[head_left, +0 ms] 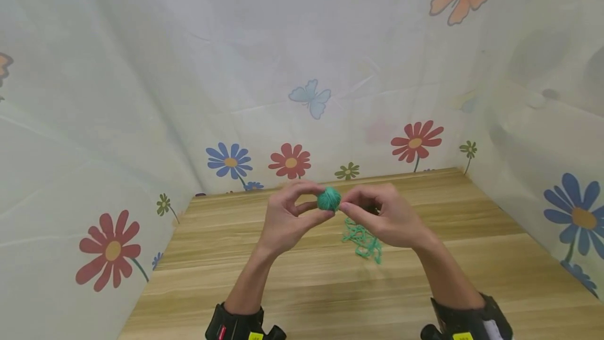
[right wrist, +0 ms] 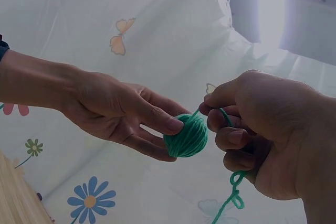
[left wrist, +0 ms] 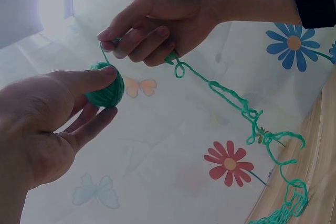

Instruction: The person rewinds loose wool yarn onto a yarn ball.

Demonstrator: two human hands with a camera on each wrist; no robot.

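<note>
A small green ball of yarn [head_left: 329, 199] is held up above the table between the thumb and fingers of my left hand [head_left: 289, 219]. Just to its right, my right hand [head_left: 389, 216] pinches the yarn strand between thumb and forefinger, its other fingers curled. In the right wrist view a short length of strand runs from the ball of yarn [right wrist: 186, 136] to those fingertips. Below the right hand, loose looped yarn [left wrist: 231, 95] trails down in the left wrist view to a tangled heap [left wrist: 294, 198] on the table.
The wood-grain table [head_left: 212, 277] stretches under both hands. White sheeting printed with flowers and butterflies [head_left: 310, 97] stands around its back and sides. Each wrist wears a black band [head_left: 236, 323]. A bright light [right wrist: 271, 9] shows overhead in the right wrist view.
</note>
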